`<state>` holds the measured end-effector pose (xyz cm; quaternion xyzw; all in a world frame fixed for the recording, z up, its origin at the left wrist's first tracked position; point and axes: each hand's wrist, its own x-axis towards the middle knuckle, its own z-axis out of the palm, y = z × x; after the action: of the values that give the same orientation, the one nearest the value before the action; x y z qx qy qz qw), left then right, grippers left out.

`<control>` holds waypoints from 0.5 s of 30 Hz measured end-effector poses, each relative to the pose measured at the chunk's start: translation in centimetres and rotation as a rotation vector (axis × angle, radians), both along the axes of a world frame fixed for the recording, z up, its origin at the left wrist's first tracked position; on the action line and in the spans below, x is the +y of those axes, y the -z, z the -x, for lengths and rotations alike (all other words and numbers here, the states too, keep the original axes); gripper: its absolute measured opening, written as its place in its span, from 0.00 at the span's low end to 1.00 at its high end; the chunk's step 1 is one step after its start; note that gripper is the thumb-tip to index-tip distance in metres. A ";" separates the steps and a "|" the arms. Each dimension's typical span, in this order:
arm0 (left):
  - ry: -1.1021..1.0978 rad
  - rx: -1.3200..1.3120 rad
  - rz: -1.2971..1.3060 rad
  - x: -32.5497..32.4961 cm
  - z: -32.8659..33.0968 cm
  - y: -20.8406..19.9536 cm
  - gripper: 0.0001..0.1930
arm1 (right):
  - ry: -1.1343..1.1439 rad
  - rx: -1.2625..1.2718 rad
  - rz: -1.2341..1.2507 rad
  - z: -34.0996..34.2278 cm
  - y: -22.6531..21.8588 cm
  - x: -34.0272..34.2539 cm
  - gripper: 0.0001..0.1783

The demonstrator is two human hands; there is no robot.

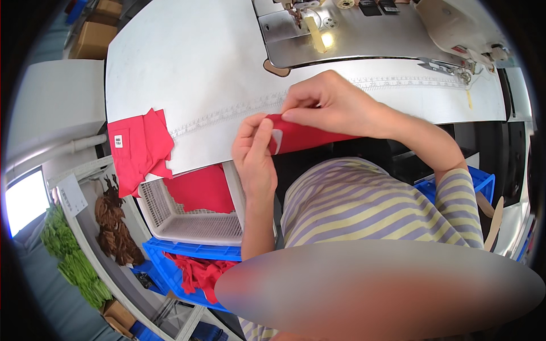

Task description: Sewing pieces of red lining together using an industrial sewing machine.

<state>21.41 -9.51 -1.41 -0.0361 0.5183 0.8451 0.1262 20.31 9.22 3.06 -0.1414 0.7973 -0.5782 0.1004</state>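
Observation:
A piece of red fabric is stretched between my two hands at the front edge of the white table. My left hand pinches its left end, with the thumb pressed against the fingers; a small pale patch shows on the cloth beside them. Just to the right, my right hand grips the upper edge of the same cloth between thumb and forefinger. Most of the fabric hangs toward my lap, and its far end passes under my right forearm. Another stack of red fabric pieces lies at the table's left corner, a white label on it.
A sewing machine sits at the back right of the white table, which has a printed ruler scale. Thread snips lie near its right end. Below on the left are a white basket and a blue crate, both with red cloth.

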 end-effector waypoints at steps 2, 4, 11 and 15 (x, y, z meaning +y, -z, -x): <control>-0.046 0.008 -0.005 -0.6 -0.1 -0.7 0.07 | -0.016 0.245 0.010 0.0 -0.2 -1.4 0.06; -0.151 0.082 0.224 -1.6 0.2 -2.3 0.06 | -0.061 0.362 0.043 0.1 -0.2 -3.3 0.06; 0.037 1.089 1.269 -1.4 8.2 -7.2 0.03 | 0.163 0.801 -0.116 2.7 3.6 -3.7 0.11; 0.527 1.270 1.098 3.6 14.5 -2.9 0.04 | 0.246 0.857 -0.361 3.6 6.1 1.3 0.13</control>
<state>6.94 -5.94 1.48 0.5060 0.8151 0.2805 -0.0299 16.73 10.48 -3.04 -0.2522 0.8653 -0.3277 -0.2835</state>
